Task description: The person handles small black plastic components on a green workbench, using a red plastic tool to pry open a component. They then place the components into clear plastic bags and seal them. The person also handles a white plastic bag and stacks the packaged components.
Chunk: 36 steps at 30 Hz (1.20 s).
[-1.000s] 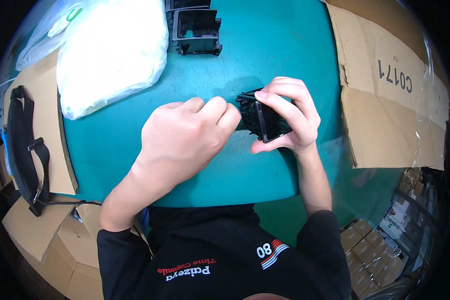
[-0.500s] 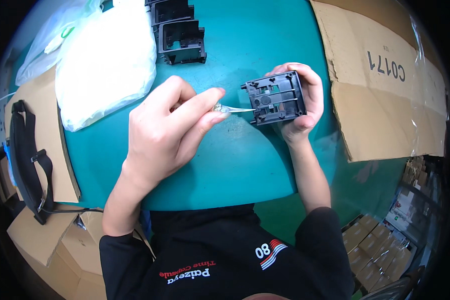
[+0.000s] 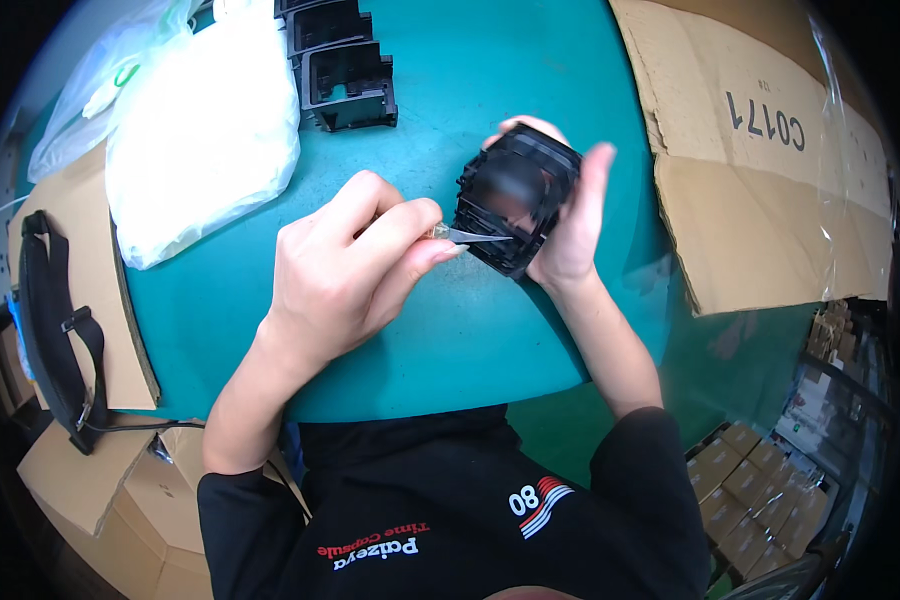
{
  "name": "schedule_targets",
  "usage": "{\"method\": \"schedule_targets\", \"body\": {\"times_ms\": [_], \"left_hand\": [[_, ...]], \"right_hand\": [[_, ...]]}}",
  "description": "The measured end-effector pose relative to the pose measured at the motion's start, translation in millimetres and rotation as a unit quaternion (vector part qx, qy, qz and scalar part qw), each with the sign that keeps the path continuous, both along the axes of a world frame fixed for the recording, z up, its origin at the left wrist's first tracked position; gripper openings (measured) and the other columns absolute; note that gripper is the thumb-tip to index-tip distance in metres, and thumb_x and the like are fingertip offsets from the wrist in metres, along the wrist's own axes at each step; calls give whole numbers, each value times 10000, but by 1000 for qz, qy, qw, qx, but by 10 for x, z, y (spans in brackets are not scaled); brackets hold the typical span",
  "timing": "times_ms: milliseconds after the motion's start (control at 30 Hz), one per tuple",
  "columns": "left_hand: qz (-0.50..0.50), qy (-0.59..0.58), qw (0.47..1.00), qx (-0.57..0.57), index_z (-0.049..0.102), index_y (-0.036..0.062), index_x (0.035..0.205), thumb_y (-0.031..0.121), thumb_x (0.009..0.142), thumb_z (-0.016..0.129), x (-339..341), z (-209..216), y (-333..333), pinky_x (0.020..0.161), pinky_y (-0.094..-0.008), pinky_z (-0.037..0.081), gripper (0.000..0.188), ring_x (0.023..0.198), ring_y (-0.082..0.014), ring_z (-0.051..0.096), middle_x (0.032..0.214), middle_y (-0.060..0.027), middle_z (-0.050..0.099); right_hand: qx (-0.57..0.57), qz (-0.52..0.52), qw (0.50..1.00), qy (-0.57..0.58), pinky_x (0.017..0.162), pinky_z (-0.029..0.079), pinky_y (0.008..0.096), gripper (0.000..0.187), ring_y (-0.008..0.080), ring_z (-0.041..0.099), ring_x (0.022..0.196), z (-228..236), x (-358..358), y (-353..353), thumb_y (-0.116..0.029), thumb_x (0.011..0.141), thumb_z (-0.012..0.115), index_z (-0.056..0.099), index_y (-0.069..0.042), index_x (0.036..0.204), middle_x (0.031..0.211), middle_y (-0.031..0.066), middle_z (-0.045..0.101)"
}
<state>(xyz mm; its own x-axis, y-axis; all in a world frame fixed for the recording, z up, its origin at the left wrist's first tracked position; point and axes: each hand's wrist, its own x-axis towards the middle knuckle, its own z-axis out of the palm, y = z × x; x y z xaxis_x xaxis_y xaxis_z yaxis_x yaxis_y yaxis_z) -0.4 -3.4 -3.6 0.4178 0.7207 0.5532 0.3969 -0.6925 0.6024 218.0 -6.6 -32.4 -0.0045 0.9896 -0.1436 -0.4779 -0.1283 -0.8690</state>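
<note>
1. Closest in, the person's black shirt (image 3: 440,500) filled the lower edge, both forearms reaching out over the green worktop (image 3: 430,360).
2. Now the left hand (image 3: 340,265): fingers curled, thumb and forefinger pinched tight on a small knife (image 3: 480,237), its handle mostly hidden in the grip.
3. Across from it, the right hand (image 3: 570,230) sat half open, palm and fingers cradling a black plastic housing (image 3: 518,185) from behind and the side, thumb standing clear.
4. And there was the change! Half a second earlier the slotted face had been toward the camera; now the housing was turned, a dark, glossy side facing up.
5. The blade pointed at the housing's lower part, its tip overlapping it in view; whether it touched could not be told. The turn seemed to have brought a different edge within the knife's reach.
6. Farther out, more black housings (image 3: 348,88) stood in a row at the worktop's far side, untouched, beside a bulging white plastic bag (image 3: 205,150).
7. Off right, well apart from the hands, lay a creased cardboard box (image 3: 750,210), with stacked cartons (image 3: 745,490) down beyond the worktop.
</note>
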Motion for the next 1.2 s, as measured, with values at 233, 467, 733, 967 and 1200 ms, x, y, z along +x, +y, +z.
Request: {"method": "schedule_targets", "body": {"times_ms": [233,467,733,967,1200], "left_hand": [[15,58,998,-6,722,91,1002,212,839,804,22,-61,4,523,-345,485,219,581,-214,603,749,-37,589],[21,73,997,-1,748,101,1063,216,842,805,28,-71,-19,513,-344,481,255,570,-208,598,731,-30,580],[30,64,997,-10,755,107,1033,220,850,806,41,-42,-52,498,-340,475,222,547,-197,595,704,-22,566],[39,74,996,-12,746,101,1001,222,843,813,35,6,-80,492,-343,472,210,545,-202,599,702,-24,564],[20,54,998,-3,735,17,984,111,824,811,41,42,-99,483,-328,433,201,543,-200,576,699,-61,566]], "right_hand": [[-182,46,973,135,901,609,447,648,315,698,1031,-4,9,15,-680,1008,463,570,-44,1075,1163,252,669],[-160,69,976,134,928,602,434,680,294,684,1086,-11,13,4,-632,1037,453,594,0,1244,1240,215,665],[-131,112,980,104,943,595,413,758,264,673,1107,10,26,-20,-645,1064,335,558,0,1392,1290,172,657],[-105,118,987,21,913,603,370,807,218,677,1071,107,-49,-30,-680,1055,300,530,-5,1432,1283,155,657],[-78,138,987,-18,879,607,336,853,191,691,1009,174,-56,-55,-727,1026,321,528,-1,1423,1183,135,670]]}}
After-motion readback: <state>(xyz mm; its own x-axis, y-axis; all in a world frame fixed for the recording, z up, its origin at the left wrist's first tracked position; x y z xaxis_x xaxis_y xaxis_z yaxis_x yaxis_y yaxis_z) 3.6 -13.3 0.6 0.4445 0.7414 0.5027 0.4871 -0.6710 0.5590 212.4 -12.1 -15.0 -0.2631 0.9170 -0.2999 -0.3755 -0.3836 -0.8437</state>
